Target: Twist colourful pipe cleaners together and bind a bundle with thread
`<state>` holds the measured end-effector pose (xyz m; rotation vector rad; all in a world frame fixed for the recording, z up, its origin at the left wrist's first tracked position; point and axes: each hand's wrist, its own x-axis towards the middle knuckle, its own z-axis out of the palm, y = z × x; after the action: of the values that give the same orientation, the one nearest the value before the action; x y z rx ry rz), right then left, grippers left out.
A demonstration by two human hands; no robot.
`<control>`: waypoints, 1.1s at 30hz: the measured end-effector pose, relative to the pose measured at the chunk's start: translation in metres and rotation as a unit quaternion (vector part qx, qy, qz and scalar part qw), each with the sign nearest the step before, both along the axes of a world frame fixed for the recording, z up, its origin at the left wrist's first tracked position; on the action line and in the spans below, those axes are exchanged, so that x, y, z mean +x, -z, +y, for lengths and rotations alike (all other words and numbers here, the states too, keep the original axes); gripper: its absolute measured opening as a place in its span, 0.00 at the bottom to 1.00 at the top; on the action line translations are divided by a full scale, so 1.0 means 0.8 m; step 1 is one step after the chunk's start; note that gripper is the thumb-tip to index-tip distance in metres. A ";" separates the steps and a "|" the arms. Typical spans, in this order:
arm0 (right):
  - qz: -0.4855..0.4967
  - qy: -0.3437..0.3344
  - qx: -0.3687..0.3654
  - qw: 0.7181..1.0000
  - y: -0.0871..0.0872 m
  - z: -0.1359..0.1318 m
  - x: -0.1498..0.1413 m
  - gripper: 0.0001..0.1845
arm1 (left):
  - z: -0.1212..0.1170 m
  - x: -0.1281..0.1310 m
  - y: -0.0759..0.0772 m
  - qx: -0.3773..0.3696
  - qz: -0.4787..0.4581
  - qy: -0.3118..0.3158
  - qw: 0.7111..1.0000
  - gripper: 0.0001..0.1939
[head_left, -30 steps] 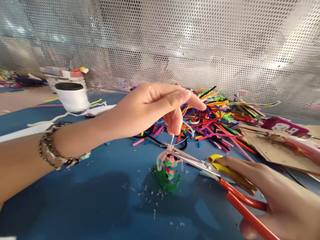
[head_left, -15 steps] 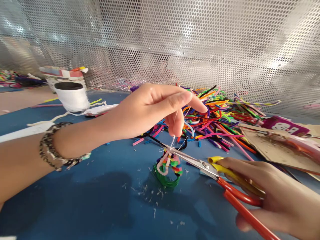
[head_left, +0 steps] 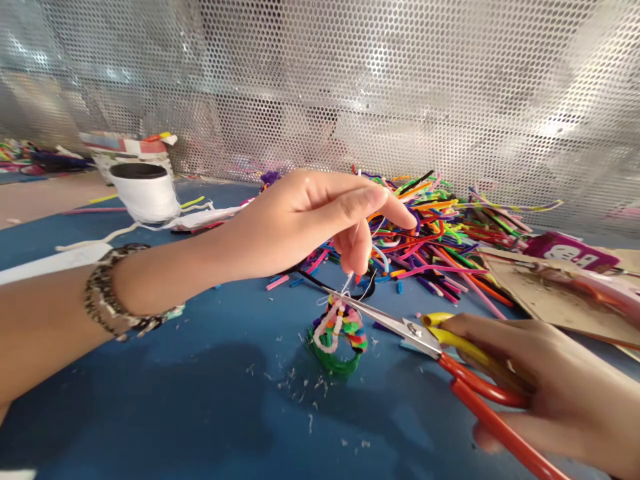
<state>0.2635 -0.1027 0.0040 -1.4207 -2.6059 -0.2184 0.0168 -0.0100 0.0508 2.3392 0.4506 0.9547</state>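
Observation:
My left hand (head_left: 320,220) pinches white thread (head_left: 347,283) between its fingers, above the blue table. From that thread hangs a small bundle (head_left: 337,363) of green strands with multicoloured tufts and a loop of pale beads. Around the red handles of a pair of scissors (head_left: 415,330), my right hand (head_left: 555,383) is closed. The blades cross the thread just above the bundle; whether they touch it I cannot tell. A yellow tube-like piece (head_left: 465,347) lies along the scissors under my right fingers; its kind is unclear.
Behind my left hand spreads a heap of coloured pipe cleaners (head_left: 440,233). A spool of white thread (head_left: 145,200) stands at the left, near a container (head_left: 127,147). Cardboard (head_left: 540,300) and a purple packet (head_left: 570,253) lie right. Thread scraps (head_left: 305,387) dot the table. Perforated metal (head_left: 320,80) rises behind.
My left hand has shifted slightly right with the thread. My right hand and the scissors have moved a little to the right; the bundle hangs in nearly the same place.

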 end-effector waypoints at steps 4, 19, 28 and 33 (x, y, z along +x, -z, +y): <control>-0.030 -0.032 0.080 0.996 0.001 0.000 -0.002 0.33 | 0.000 0.000 0.001 0.005 0.006 -0.004 1.000 0.15; -0.052 -0.012 0.066 0.996 0.005 -0.003 -0.003 0.50 | -0.001 0.001 0.003 -0.016 0.000 0.010 1.000 0.15; -0.069 0.017 0.035 0.997 0.008 -0.006 0.002 0.45 | -0.002 0.000 0.004 -0.028 0.000 0.012 1.000 0.15; -0.080 0.008 0.056 0.995 0.010 -0.007 0.002 0.48 | -0.002 0.000 0.003 -0.031 -0.004 0.018 0.999 0.15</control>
<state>0.2652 -0.1085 -0.0037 -1.4410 -2.6600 -0.4922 0.0172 -0.0116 0.0484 2.2783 0.4271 0.9204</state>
